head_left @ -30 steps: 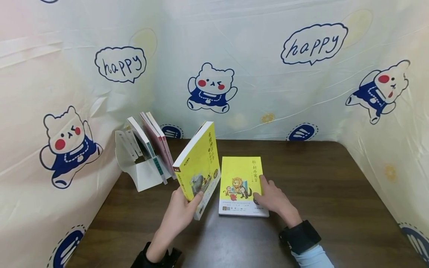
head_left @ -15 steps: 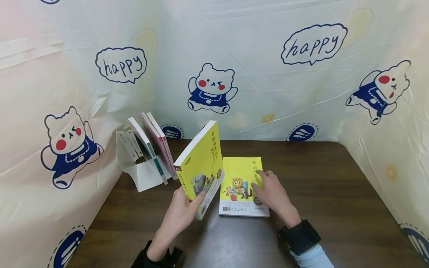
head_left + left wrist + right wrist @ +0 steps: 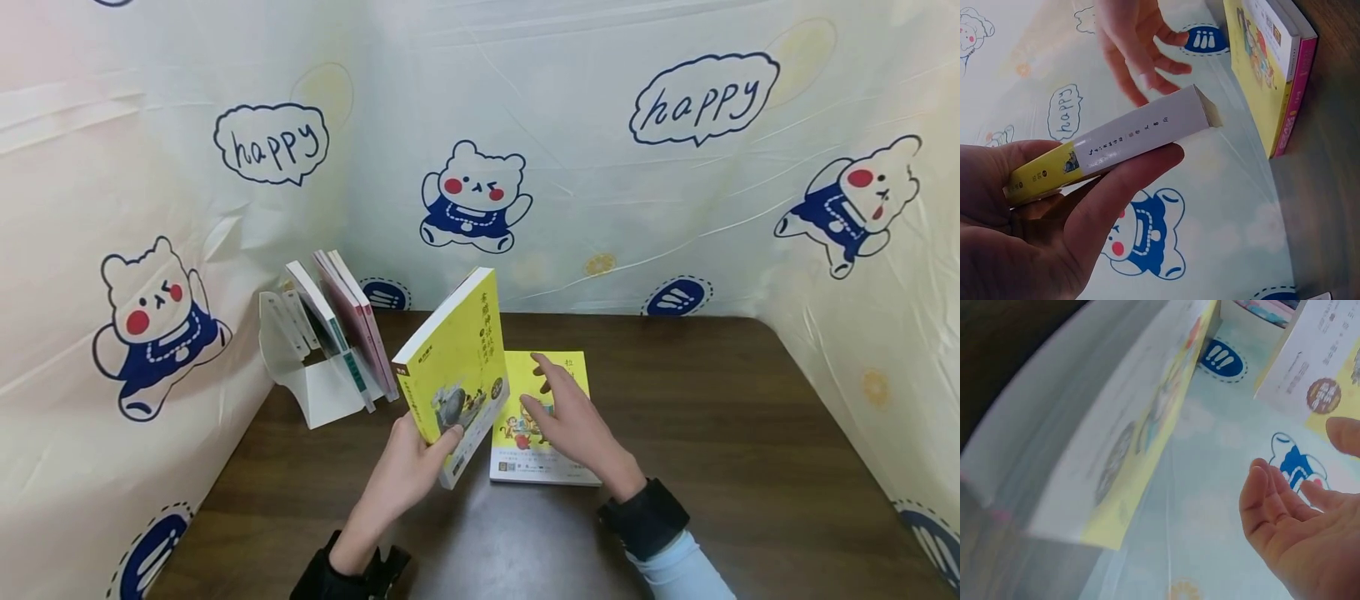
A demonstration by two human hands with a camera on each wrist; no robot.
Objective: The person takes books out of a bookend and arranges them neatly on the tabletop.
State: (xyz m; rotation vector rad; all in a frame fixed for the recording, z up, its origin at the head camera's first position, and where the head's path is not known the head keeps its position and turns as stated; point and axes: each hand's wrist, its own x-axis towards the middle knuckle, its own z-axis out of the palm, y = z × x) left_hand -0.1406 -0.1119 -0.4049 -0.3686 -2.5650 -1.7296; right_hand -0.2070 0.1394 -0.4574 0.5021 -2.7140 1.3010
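In the head view my left hand (image 3: 405, 471) grips the lower corner of a thick yellow book (image 3: 461, 358), thumb on its cover, and holds it tilted upright above the table. Its white and yellow spine faces the left wrist camera. Another yellow book (image 3: 517, 458) lies flat, cover up, partly covered by my right hand (image 3: 581, 425). The left wrist view shows a pink-spined book (image 3: 1300, 94) under that one. Spread and holding nothing, the right hand hovers over the lying book, close to the held one; its fingers also show in the right wrist view.
A white book stand (image 3: 330, 400) with several leaning books (image 3: 352, 308) stands at the table's back left. The brown table (image 3: 712, 433) is bounded at the back and sides by a printed curtain (image 3: 585, 192).
My right hand has left the lying book's right edge, risen and moved left across its cover towards the held book. The left hand's book has shifted slightly right.
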